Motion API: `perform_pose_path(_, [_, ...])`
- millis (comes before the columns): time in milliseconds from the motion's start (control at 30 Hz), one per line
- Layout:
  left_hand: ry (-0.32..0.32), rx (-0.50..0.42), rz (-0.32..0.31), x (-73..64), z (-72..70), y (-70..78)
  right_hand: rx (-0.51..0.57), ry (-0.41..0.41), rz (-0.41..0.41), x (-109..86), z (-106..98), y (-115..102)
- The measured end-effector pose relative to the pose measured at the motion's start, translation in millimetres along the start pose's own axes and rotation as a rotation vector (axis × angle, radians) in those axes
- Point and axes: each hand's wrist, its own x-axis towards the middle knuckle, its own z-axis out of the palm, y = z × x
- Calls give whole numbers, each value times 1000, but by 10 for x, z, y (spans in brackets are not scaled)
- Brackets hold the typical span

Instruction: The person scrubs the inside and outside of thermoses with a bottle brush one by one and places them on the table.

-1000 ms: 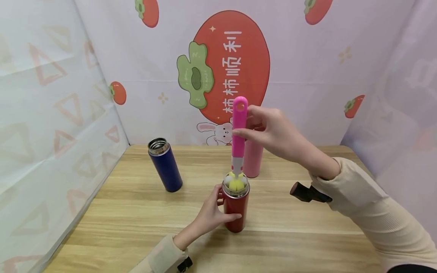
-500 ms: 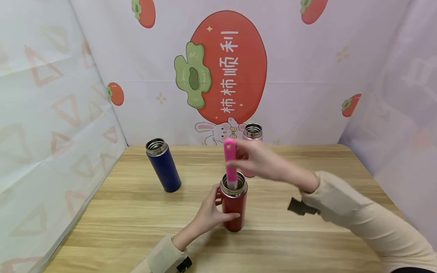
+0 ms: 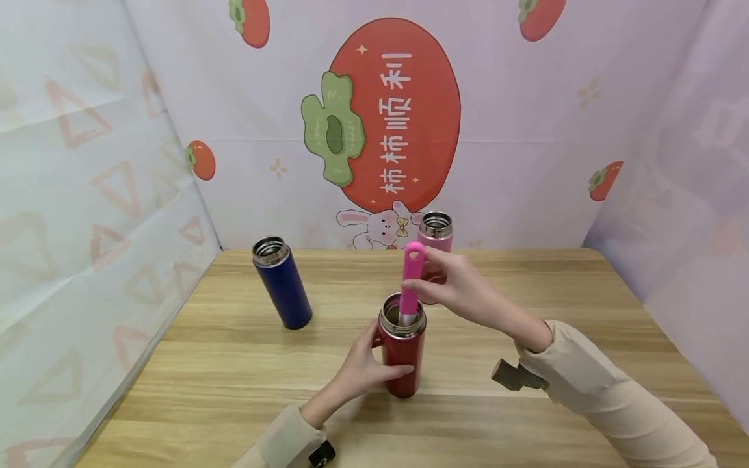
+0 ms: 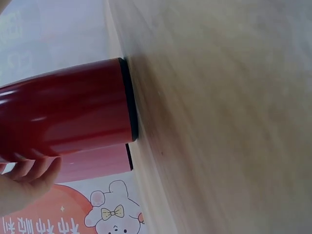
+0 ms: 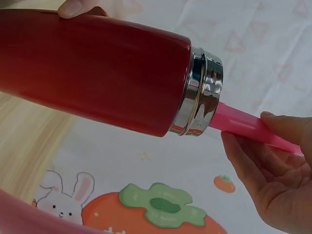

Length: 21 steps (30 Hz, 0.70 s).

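A red thermos bottle [image 3: 404, 357] stands upright and lidless on the wooden table, its steel neck facing up. Round its body my left hand [image 3: 365, 367] grips from the left, thumb across the front; in the left wrist view fingers [image 4: 41, 173] wrap the red wall. My right hand [image 3: 462, 286] pinches the pink handle of a bottle brush [image 3: 412, 279] between thumb and fingers above the mouth. The brush head is hidden inside the bottle. In the right wrist view the pink handle [image 5: 243, 122] runs straight into the steel neck [image 5: 202, 92].
A blue lidless bottle [image 3: 283, 286] stands at the left of the table [image 3: 234, 390]. Behind the right hand is a pink lidless bottle [image 3: 435, 231], partly covered by it. A printed cloth backdrop [image 3: 526, 130] closes off the back and sides.
One second ago the yellow and white brush head showed at the bottle's mouth. The right hand has lowered the brush into the bottle, then tilted its handle slightly right. The left hand stays put.
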Motion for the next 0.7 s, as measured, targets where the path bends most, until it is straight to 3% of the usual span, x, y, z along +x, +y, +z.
perform_pose_path(133, [10, -24, 17, 26, 56, -115, 42, 86, -19, -94, -22, 74])
perform_pose_path(300, [81, 36, 30, 22, 72, -243, 91, 176, -4, -235, -101, 193])
perform_pose_path(533, [207, 265, 230, -26, -40, -166, 252, 244, 144, -455, -150, 314])
perform_pose_path(700, [274, 464, 301, -66, -99, -114, 374, 320, 193, -589, -79, 404])
